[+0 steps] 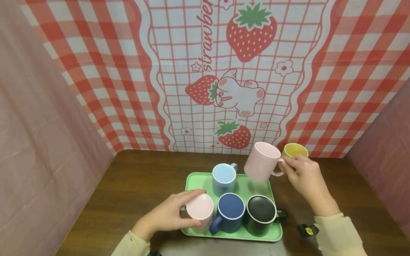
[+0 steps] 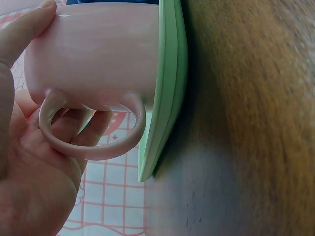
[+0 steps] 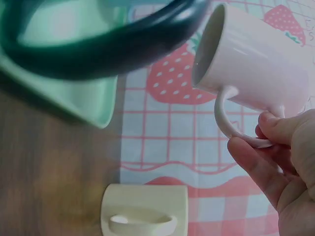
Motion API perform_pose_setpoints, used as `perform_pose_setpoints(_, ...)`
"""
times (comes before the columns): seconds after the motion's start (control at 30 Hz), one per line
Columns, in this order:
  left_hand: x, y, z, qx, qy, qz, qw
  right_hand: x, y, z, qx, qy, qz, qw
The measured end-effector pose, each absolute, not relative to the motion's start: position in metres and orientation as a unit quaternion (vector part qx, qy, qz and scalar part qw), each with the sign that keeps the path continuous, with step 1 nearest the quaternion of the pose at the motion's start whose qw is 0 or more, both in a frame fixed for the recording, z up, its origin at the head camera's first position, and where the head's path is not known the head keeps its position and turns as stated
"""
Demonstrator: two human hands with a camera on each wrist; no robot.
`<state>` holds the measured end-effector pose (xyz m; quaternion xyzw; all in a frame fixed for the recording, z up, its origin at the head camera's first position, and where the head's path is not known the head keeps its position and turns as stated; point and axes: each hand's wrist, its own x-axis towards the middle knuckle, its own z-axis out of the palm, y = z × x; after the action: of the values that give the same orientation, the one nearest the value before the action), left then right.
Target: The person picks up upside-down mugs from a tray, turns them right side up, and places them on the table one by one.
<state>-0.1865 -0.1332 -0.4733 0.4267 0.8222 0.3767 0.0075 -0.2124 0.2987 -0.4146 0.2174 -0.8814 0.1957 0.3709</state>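
Note:
With thumb and fingers curled round its sides, my left hand (image 1: 164,216) grips a pink mug (image 1: 200,209) at the front left of a green tray (image 1: 199,178). That mug's base is on the tray in the left wrist view, its handle (image 2: 93,150) facing the palm. My right hand (image 1: 307,179) pinches the handle of a second pink mug (image 1: 261,165), held up over the tray's back right corner. This mug looks slightly tilted. In the right wrist view, the thumb and fingertips meet on the lower part of the handle (image 3: 231,125).
On the tray stand a light blue mug (image 1: 224,178), a dark blue mug (image 1: 231,211) and a black mug (image 1: 261,212), whose handle (image 1: 282,215) overhangs the right rim. A yellow mug (image 1: 295,150) is behind my right hand. A checked strawberry cloth (image 1: 190,117) hangs behind the wooden table (image 1: 124,187).

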Motion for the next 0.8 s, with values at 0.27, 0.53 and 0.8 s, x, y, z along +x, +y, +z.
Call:
perform_pose_setpoints(0.27,-0.186,-0.133,-0.472,0.426,0.823,0.375,0.007,-0.208,0.284,-0.398,0.162,-0.883,0.231,0.374)
perform_pose_setpoints(0.53,-0.186,-0.132,-0.468,0.422,0.83,0.365,0.01,-0.201,0.269,-0.383,0.056,-0.874,0.432,0.213)
perform_pose_setpoints(0.8,-0.185,-0.133,-0.46,0.422,0.835,0.352,0.023,-0.2,0.26,-0.376,0.023,-0.722,0.692,0.001)
